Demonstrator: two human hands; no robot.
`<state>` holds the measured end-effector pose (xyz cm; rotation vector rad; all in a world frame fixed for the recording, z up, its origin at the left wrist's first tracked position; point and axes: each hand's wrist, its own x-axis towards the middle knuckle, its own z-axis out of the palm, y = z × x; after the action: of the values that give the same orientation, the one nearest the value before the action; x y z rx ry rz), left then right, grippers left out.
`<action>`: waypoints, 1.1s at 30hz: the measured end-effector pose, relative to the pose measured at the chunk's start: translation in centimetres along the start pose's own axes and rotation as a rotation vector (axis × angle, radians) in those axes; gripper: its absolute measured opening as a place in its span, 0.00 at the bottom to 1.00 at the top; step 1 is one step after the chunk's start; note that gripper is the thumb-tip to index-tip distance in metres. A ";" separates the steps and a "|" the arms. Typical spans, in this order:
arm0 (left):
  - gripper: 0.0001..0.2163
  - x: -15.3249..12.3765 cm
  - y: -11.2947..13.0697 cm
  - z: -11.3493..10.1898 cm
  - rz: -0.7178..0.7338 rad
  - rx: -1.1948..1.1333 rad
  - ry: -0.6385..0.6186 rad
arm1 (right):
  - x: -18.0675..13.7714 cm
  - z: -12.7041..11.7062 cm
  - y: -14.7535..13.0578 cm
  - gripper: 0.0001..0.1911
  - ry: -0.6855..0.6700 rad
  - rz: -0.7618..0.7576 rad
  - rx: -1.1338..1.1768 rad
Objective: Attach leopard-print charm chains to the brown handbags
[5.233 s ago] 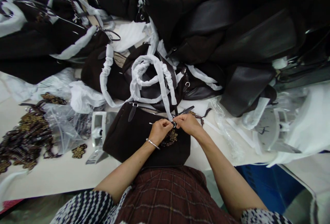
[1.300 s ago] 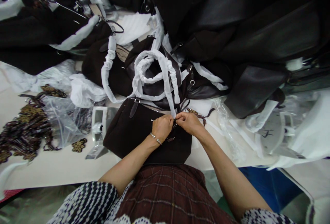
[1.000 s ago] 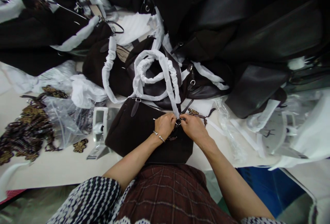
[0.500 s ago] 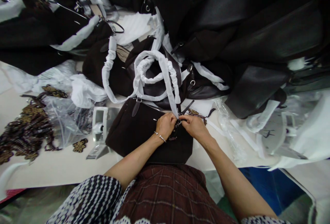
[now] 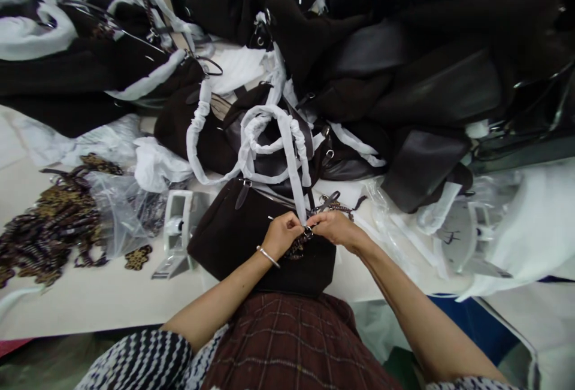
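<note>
A dark brown handbag (image 5: 233, 246) lies on the table edge against my body. Its long strap (image 5: 294, 177), wrapped in white paper, loops over the bags behind and comes down to my fingers. My left hand (image 5: 283, 234) is pinched at the strap's end, by a metal ring (image 5: 308, 232) on the bag's top edge. From the other side my right hand (image 5: 335, 227) pinches at the same spot, fingertips nearly touching the left. Below them a brown patterned charm (image 5: 295, 250) hangs against the bag's front. What exactly lies between the fingertips is too small to make out.
More dark bags (image 5: 426, 78) are heaped along the back. At left lie a pile of brown patterned charms (image 5: 49, 222), a clear plastic bag (image 5: 119, 216) and a grey tape dispenser (image 5: 177, 222). White wrapping (image 5: 534, 222) and another dispenser (image 5: 458, 237) stand at right.
The view has shifted slightly, so the scene sits lower. Both hands stay together at the ring, the right hand turned flatter. More of the patterned charm shows below the fingers.
</note>
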<state>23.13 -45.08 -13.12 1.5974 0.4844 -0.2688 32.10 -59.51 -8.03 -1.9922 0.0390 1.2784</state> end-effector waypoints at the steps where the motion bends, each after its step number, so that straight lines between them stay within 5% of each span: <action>1: 0.05 -0.8 0.4 -0.3 0.000 -0.054 -0.008 | -1.0 0.1 -0.2 0.11 -0.021 -0.019 0.076; 8: 0.06 -4.3 2.0 -1.5 0.022 -0.285 0.061 | -5.6 2.0 -0.7 0.22 0.016 -0.216 0.180; 17: 0.11 -3.5 -0.5 1.9 -0.135 -0.494 0.080 | -3.4 5.0 3.8 0.24 0.262 -0.247 0.335; 24: 0.10 -2.9 -0.4 2.0 -0.180 -0.512 0.015 | -3.7 3.8 4.1 0.24 0.199 -0.277 0.272; 33: 0.08 -2.7 0.4 2.2 -0.124 -0.396 0.060 | -2.7 3.6 4.8 0.15 0.471 -0.375 0.086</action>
<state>21.19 -47.70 -11.75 1.1936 0.6416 -0.2037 26.10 -61.72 -9.45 -2.0629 -0.0494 0.5509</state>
